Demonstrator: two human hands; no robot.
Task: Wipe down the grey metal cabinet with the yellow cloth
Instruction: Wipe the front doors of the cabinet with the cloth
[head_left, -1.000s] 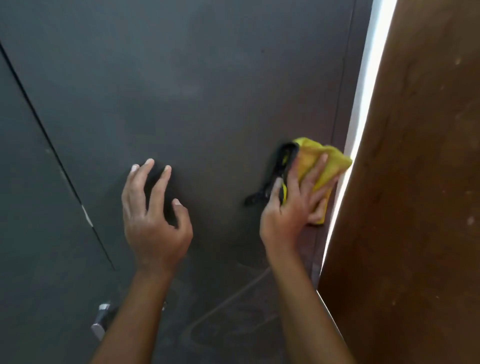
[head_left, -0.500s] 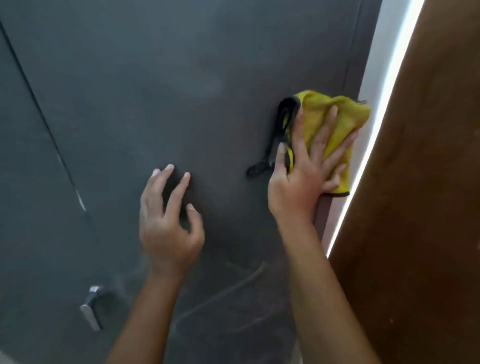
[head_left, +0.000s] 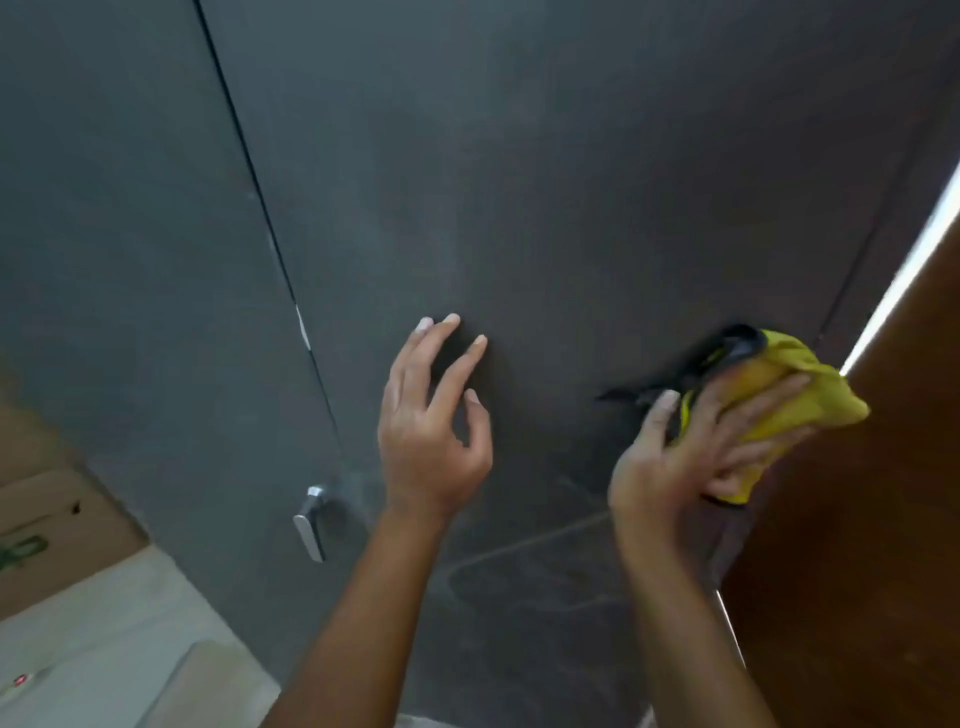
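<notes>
Right hand (head_left: 691, 457), fingers flat, presses yellow cloth (head_left: 800, 395) at right edge of cabinet (head_left: 519, 156); left hand (head_left: 431, 426), fingers loose, touches mid-panel; unwiped area likely leftward.

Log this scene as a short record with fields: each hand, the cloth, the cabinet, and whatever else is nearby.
cabinet: grey metal cabinet, vertical door seam left of the hands
left hand: fingers spread, fingertips on the door, holding nothing
right hand: spread fingers press the yellow cloth onto the door
cloth: bunched, black trim, near the cabinet's right edge
handle: silver, below and left of the left hand
nearby: brown panel at right; cardboard box lower left
</notes>
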